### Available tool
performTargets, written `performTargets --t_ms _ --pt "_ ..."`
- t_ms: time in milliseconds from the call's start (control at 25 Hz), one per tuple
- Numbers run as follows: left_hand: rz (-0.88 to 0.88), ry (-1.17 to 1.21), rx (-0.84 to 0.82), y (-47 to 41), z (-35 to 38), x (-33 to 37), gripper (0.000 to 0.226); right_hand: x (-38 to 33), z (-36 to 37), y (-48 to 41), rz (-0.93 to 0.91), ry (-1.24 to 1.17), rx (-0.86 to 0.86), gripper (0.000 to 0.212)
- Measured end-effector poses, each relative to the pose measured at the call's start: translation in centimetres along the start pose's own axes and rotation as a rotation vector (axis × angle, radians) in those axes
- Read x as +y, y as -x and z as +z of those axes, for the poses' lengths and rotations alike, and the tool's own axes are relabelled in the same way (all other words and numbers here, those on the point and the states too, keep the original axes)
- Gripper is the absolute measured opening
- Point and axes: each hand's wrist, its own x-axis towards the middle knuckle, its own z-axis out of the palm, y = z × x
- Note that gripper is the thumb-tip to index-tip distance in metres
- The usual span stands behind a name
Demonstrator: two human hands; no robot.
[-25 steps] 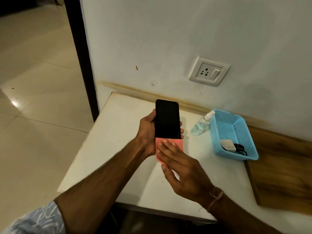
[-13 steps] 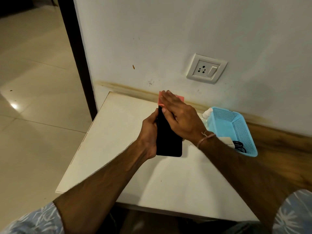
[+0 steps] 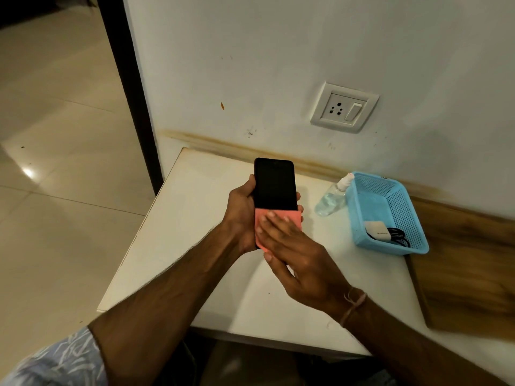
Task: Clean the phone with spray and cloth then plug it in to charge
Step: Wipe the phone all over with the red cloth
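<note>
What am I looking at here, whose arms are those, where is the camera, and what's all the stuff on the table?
No machine here: these are a person's two bare arms, filmed by one wide-angle camera worn on the head, looking forward and down. The left hand grips a dark phone upright over a white table. The right hand presses a pink cloth against the phone's lower part, fingers straight. Near the wall, a clear spray bottle sits beside a blue basket holding a white charger and black cable. A wall socket is above.
</note>
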Motion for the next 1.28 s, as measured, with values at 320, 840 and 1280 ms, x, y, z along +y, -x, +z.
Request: performTargets --t_ms 320,840,1280 --pt "0.025 -0.009 0.006 -0.4 -0.1 0.4 0.079 1.8 -1.6 -1.4 0.024 0.102 -0.114 0.048" --pt "0.046 -0.007 0.026 0.4 1.0 -0.4 0.058 1.9 -0.6 -7.6 0.288 0.227 -0.214 0.06" --pt "-0.001 0.084 0.054 0.1 0.8 -0.4 0.081 -0.7 -0.5 2.5 0.031 0.433 -0.299 0.056"
